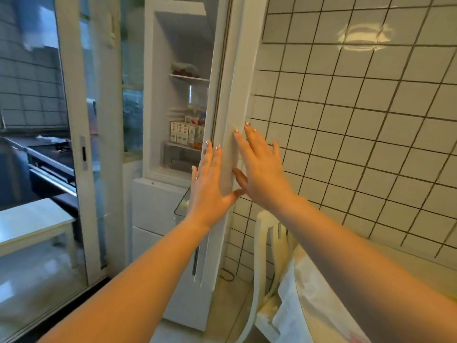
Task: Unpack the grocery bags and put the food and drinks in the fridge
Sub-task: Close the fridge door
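left hand [210,184], right hand [262,169], flat on fridge door [228,95]

Inside the open white fridge [158,95], a thin white upper shelf [189,77] carries a blurred bundle wrapped in clear plastic [184,69]. Lower down, a shelf over a clear drawer [181,145] holds a row of small white drink cartons [186,133] standing upright side by side. At the lower right, a pale worktop [321,280] carries a white plastic grocery bag [296,315].
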`<move>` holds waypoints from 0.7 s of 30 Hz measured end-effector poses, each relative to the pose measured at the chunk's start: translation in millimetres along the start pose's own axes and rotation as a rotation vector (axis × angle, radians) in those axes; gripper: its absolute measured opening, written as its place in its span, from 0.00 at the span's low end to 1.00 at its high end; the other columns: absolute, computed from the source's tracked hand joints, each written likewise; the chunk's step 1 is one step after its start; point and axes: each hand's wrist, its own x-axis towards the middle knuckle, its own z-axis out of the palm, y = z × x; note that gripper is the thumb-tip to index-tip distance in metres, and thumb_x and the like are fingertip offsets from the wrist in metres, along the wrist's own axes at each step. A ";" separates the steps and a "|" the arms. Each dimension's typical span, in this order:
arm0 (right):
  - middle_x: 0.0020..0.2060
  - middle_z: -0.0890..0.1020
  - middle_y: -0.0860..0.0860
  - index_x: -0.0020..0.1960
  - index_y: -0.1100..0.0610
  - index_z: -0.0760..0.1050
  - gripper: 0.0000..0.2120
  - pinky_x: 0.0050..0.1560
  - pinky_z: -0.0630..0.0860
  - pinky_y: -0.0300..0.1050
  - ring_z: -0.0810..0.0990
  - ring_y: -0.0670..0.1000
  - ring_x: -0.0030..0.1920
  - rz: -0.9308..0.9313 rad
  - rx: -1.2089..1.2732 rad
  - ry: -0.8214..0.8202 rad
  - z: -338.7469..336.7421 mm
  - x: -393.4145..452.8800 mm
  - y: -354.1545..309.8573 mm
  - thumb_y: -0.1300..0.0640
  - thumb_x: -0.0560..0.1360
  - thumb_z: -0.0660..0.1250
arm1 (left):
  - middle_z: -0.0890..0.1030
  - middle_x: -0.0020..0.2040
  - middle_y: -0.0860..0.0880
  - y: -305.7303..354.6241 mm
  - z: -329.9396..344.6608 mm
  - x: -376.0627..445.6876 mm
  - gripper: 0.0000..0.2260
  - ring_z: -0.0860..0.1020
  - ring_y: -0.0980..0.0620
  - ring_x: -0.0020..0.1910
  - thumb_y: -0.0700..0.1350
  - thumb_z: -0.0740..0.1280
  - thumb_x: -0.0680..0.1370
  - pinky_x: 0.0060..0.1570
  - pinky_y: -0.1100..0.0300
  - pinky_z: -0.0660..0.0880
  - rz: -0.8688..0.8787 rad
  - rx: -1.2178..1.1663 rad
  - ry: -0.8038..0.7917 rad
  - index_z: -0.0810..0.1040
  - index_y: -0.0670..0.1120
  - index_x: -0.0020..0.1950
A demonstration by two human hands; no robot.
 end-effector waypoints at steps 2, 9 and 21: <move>0.76 0.49 0.55 0.76 0.52 0.48 0.35 0.72 0.45 0.62 0.46 0.54 0.76 -0.085 -0.012 0.015 11.8 13.5 -13.1 0.51 0.77 0.63 | 0.43 0.76 0.54 -17.9 -16.4 1.3 0.45 0.44 0.53 0.76 0.52 0.71 0.72 0.73 0.41 0.49 -0.018 0.010 0.042 0.40 0.54 0.74; 0.75 0.52 0.60 0.76 0.51 0.54 0.36 0.72 0.48 0.63 0.48 0.58 0.76 -0.256 -0.044 0.074 64.4 81.2 -67.1 0.51 0.73 0.68 | 0.52 0.77 0.50 -87.6 -81.1 14.7 0.38 0.53 0.51 0.76 0.48 0.69 0.75 0.71 0.42 0.58 -0.103 0.011 0.151 0.44 0.54 0.74; 0.76 0.51 0.57 0.76 0.52 0.52 0.40 0.71 0.50 0.62 0.49 0.59 0.76 -0.250 -0.097 -0.027 179.6 206.1 -143.3 0.51 0.72 0.71 | 0.57 0.76 0.51 -234.8 -171.7 69.3 0.31 0.57 0.55 0.74 0.42 0.67 0.77 0.69 0.69 0.55 -0.145 0.094 0.125 0.55 0.45 0.76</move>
